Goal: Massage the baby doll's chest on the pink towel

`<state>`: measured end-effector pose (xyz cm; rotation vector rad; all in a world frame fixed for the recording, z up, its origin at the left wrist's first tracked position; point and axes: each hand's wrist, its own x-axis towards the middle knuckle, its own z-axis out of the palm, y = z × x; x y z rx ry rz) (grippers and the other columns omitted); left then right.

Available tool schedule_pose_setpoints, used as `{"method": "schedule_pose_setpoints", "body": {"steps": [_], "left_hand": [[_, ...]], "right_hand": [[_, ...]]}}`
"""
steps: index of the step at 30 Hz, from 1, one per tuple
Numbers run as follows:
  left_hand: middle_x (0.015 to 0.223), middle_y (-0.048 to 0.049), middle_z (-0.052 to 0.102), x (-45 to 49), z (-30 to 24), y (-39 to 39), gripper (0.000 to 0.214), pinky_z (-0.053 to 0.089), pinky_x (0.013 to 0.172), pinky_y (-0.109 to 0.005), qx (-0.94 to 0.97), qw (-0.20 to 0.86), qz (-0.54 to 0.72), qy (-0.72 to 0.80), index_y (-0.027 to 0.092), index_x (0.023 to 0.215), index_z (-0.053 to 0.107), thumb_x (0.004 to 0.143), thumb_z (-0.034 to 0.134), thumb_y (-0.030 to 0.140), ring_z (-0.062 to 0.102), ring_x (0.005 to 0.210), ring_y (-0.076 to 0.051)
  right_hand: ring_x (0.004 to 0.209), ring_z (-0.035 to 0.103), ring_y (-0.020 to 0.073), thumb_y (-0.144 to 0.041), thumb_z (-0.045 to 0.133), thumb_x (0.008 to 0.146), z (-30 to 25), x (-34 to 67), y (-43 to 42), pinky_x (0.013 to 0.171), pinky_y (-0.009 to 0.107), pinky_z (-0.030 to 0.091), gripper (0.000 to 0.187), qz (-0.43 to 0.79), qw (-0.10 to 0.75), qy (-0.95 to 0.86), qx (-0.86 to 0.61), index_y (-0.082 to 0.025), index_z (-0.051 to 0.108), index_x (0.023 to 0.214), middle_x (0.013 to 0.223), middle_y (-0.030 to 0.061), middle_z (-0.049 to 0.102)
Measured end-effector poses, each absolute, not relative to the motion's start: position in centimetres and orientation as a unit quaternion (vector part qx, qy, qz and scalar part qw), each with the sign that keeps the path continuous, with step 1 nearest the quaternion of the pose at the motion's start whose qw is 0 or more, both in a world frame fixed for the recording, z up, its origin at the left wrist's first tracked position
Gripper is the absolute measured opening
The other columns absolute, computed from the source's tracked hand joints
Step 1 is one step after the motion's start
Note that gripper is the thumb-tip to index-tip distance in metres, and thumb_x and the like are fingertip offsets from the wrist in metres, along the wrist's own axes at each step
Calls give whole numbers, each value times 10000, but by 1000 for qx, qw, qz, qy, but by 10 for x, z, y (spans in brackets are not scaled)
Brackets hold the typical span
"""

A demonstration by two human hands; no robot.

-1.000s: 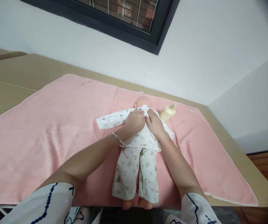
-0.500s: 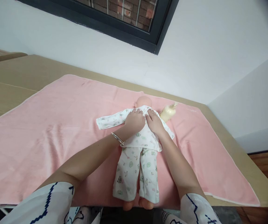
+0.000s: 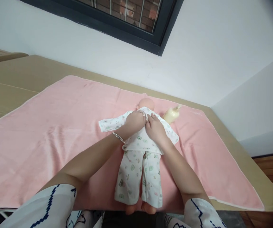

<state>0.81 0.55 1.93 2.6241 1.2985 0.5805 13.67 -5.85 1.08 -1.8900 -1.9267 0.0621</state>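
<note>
A plain indoor room with a baby-care table, home or classroom unclear
Pink blanket [image 3: 84,104] reaching the near edge of a wooden table [image 3: 20,72], a clothed baby doll [image 3: 130,177] on it, a cream bottle [image 3: 171,115] towards the far edge; white wall [image 3: 198,53] and dark-framed window [image 3: 159,41] beyond

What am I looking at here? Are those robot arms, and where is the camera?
No robot here! Those are a person's own bare arms. The camera is worn on that person's head, looking forward and down, so you see almost what they see.

On the table lies a pink blanket. On it is a doll in a white patterned shirt and trousers. A pale yellow bottle lies beside it.

The left hand, with a bracelet at its wrist, and the right hand both touch the shirt. I can't tell whether they grip it.
</note>
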Motion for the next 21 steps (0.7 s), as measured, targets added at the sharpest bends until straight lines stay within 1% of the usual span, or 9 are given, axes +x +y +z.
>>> {"method": "schedule_pose_setpoints", "body": {"steps": [3,5,7,9,11,13,14,16,21], "left_hand": [[1025,-187,709,13,24,-13,268,521,916,-435,882,52,171,437,113,923,723,926,457,149,655,1040,-321],[1001,-177,710,14,25,-19,250,520,918,-430,886,51,163,431,127,911,727,910,477,134,651,1044,-319],[989,-166,712,14,24,-17,252,507,950,-420,889,51,164,423,133,893,726,898,475,110,651,1048,-305],[1053,-172,713,14,19,-9,277,492,985,-432,885,51,183,426,121,949,723,918,448,122,640,1096,-307],[1210,-190,686,14,10,0,328,463,1040,-472,868,58,217,443,93,1109,690,955,414,178,599,1202,-326],[1360,-198,624,15,1,8,392,409,1112,-503,848,76,249,462,76,1258,621,974,397,228,535,1310,-331],[1401,-195,600,16,-3,11,410,381,1140,-507,839,84,260,470,76,1296,596,975,398,236,509,1344,-327],[1411,-182,596,17,-9,14,406,356,1161,-501,832,94,275,473,92,1301,589,967,408,234,497,1361,-318],[1291,-159,660,18,-13,13,355,383,1112,-486,835,78,291,460,115,1235,609,968,420,253,567,1250,-310]], "right_hand": [[1354,512,303,-290,344,993,16,160,-45,1167,497,377,429,51,255,-715,-648,-141,635,1270,1350,161,647],[1289,553,295,-306,353,989,15,166,-40,1141,494,402,396,52,267,-721,-637,-175,661,1200,1258,134,696],[1325,529,311,-292,347,985,13,162,-41,1158,513,380,429,37,261,-711,-652,-140,637,1262,1319,163,664],[1406,464,337,-268,330,984,10,149,-48,1196,544,328,492,23,248,-689,-680,-68,576,1360,1431,214,582],[1455,412,354,-250,328,983,9,136,-57,1216,562,301,524,25,236,-677,-697,-35,536,1413,1493,230,522],[1483,376,363,-240,353,976,10,127,-64,1230,568,288,535,33,225,-678,-699,-38,518,1443,1522,220,496],[1490,366,364,-232,361,972,11,125,-65,1236,565,283,539,35,219,-681,-697,-38,514,1450,1527,217,491],[1498,358,356,-219,358,970,12,127,-64,1247,551,271,541,40,216,-688,-692,-34,517,1452,1531,213,489],[1535,296,307,-250,365,977,13,147,-47,1264,524,241,556,84,245,-688,-678,-59,481,1486,1580,177,435]]}}
